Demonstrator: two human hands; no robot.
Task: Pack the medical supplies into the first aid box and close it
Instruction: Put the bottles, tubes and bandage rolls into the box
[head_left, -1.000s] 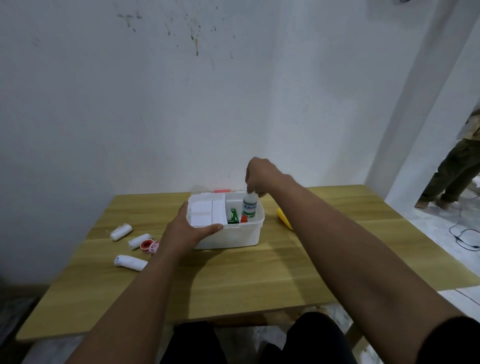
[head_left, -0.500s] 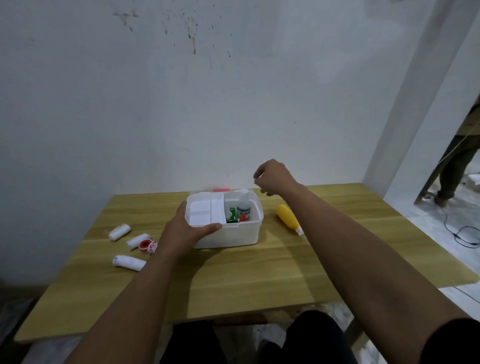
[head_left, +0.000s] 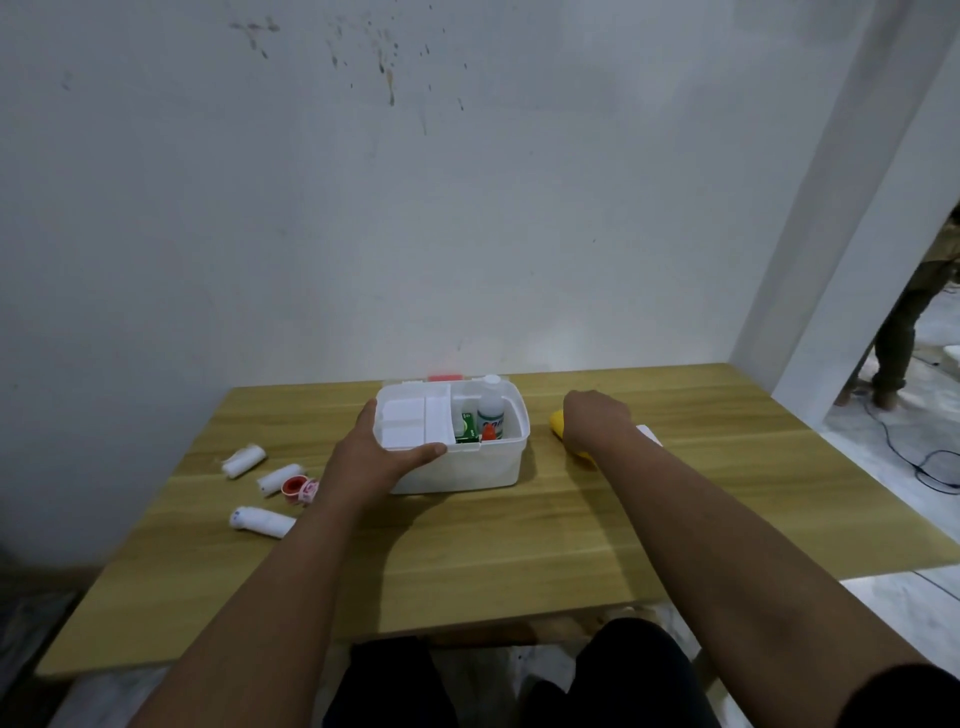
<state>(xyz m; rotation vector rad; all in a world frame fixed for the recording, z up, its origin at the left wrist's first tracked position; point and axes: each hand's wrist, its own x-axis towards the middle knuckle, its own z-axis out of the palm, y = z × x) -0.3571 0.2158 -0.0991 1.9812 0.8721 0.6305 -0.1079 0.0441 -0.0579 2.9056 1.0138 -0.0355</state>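
The white first aid box (head_left: 467, 470) stands open in the middle of the wooden table (head_left: 519, 545). Inside it are a white insert tray (head_left: 410, 423) on the left, a green packet (head_left: 467, 426), a small red-capped item (head_left: 488, 432) and an upright white bottle (head_left: 491, 410). My left hand (head_left: 374, 460) grips the box's near left corner, thumb on the rim. My right hand (head_left: 592, 421) is to the right of the box, closed over a yellow bottle (head_left: 557, 422) lying on the table; most of the bottle is hidden, with its white tip (head_left: 649, 434) showing.
Three white bandage rolls (head_left: 243, 460) (head_left: 280, 477) (head_left: 262, 521) and a red tape roll (head_left: 298, 487) lie on the table left of the box. A red-trimmed lid part (head_left: 444, 378) shows behind the box. A person's legs (head_left: 904, 338) stand in the doorway at right; a cable (head_left: 930, 467) lies on the floor.
My right hand let go of the white bottle in the box, lifted away, and moved right and down onto the yellow bottle. My left hand has stayed on the box.
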